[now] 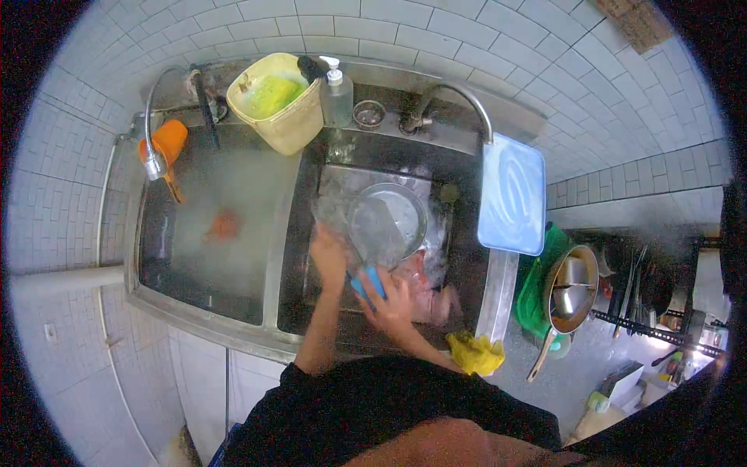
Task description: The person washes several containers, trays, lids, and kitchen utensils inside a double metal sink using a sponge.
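Note:
Both my hands are over the right basin [461, 233] of a metal double sink, amid steam. My right hand [392, 306] holds a blue sponge [370, 284] against the near end of a flat grey rectangular piece [378, 225]. On the left side of that piece, my left hand [329, 251] appears to grip its edge, though steam blurs the fingertips. Its exact kind is unclear. Behind it lies a round metal pan or lid [415, 204], partly covered. A reddish item [415, 268] rests to the right of my right hand, too hazy to name.
Cloudy water fills the left basin [233, 175], with an orange dipper [169, 143] at its back corner. Behind stand a cream bucket [292, 125], a pump bottle [337, 96] and a curved faucet [470, 96]. A light-blue lid [512, 195], yellow cloth [477, 353] and frying pan [572, 318] lie rightward.

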A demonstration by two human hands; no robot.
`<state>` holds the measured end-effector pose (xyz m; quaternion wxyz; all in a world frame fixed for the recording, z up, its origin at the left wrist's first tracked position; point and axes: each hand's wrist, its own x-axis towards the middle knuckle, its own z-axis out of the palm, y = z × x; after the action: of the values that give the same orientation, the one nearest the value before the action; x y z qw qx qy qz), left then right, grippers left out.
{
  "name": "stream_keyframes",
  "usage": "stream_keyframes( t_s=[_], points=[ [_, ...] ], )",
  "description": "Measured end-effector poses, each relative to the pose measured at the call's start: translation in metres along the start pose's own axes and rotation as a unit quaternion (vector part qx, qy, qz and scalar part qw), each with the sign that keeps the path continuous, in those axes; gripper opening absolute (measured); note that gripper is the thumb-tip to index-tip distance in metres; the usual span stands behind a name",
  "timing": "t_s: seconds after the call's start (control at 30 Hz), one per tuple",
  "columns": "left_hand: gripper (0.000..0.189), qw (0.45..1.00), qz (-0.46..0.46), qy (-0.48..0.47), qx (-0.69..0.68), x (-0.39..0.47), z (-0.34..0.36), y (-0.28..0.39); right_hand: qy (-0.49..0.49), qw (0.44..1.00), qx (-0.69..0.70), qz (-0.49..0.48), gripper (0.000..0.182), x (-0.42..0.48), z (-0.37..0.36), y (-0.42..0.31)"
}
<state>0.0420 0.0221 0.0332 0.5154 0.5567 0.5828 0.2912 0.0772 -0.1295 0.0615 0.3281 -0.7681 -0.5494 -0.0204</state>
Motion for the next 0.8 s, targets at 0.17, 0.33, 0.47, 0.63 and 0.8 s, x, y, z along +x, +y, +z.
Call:
stream_keyframes(
  t_s=[0.17,0.33,0.47,0.63,0.8],
  points=[
    [0.050,0.969,-0.193,0.050,-0.147,0.013,-0.017,-0.004,0.076,0.973,-0.077,0.203,0.050,-0.062,0.022,0.066],
    [0.042,0.950,-0.204,0.075,-0.222,0.015,-0.005,-0.090,0.113,0.983,-0.032,0.140,0.045,-0.005,0.002,0.009],
    [0.024,0.924,-0.234,0.010,-0.303,0.009,0.000,-0.134,-0.030,0.995,0.038,0.091,0.046,0.006,0.016,0.004],
    [0.030,0.995,0.096,-0.021,0.004,0.046,-0.034,-0.322,0.021,0.984,-0.054,0.169,0.043,0.020,0.042,0.080],
    [0.026,0.991,-0.090,0.020,-0.094,0.027,-0.005,-0.299,-0.046,0.995,0.029,0.085,0.045,0.001,0.032,0.019]
  ],
)
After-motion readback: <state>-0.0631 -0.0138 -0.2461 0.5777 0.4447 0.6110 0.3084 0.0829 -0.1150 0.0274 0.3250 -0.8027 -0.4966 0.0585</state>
